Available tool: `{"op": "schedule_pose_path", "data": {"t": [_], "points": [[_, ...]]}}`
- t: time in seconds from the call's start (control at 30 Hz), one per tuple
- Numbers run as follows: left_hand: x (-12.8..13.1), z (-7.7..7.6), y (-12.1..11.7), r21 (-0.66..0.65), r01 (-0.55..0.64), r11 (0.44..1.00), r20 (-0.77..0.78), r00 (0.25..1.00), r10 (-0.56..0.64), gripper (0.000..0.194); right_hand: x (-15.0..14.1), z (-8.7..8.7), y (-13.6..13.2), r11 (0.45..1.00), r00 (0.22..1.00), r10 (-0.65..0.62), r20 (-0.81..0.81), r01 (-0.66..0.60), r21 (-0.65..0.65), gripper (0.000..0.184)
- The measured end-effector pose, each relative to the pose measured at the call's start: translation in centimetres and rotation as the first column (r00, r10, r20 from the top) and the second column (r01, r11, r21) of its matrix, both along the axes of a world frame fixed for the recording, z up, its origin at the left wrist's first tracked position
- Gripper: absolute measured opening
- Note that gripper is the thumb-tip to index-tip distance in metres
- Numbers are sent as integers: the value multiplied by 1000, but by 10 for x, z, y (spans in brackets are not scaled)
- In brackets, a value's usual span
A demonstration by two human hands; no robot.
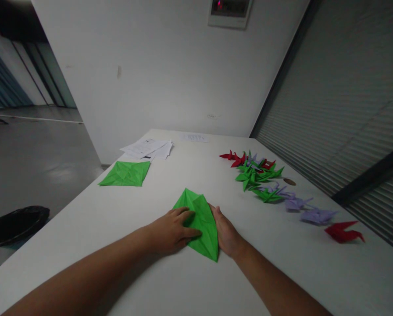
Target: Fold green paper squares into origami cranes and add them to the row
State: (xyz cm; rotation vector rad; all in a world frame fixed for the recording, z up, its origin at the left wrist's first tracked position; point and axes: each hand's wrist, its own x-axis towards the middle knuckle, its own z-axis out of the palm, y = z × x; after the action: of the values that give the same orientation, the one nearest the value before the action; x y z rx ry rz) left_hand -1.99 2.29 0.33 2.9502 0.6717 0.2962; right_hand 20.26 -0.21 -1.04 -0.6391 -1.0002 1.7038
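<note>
Touching a creased green paper point(205, 219) from two sides

The green paper lies at the near middle of the white bench point(170, 285). The left hand point(174, 231) rests on its left part, grip spread. The right hand point(228, 233) meets its right edge; with fingers partly hidden, I cannot tell whether that grip pinches. Farther left lies a flat green sheet point(126, 174), with printed pages point(147, 148) beyond. Folded birds point(247, 177) line the right side, a red bird point(341, 232) nearest.
</note>
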Motion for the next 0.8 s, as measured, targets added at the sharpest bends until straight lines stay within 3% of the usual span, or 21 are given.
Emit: {"op": "schedule_pose_path", "data": {"t": [0.23, 0.37, 0.8], "points": [[1, 0, -3, -29, 25, 999, -24, 999, -26, 44, 1, -7, 1, 1000, 1000, -4, -1, 4, -10, 59], [1, -2, -3, -89, 42, 995, -23, 999, -44, 58, 0, -5, 0, 999, 999, -33, -6, 33, -21, 60], [3, -1, -4, -111, 64, 992, 12, 998, -63, 65, -22, 16, -8, 996, 994, -83, -65, 84, 12, 67]]}}
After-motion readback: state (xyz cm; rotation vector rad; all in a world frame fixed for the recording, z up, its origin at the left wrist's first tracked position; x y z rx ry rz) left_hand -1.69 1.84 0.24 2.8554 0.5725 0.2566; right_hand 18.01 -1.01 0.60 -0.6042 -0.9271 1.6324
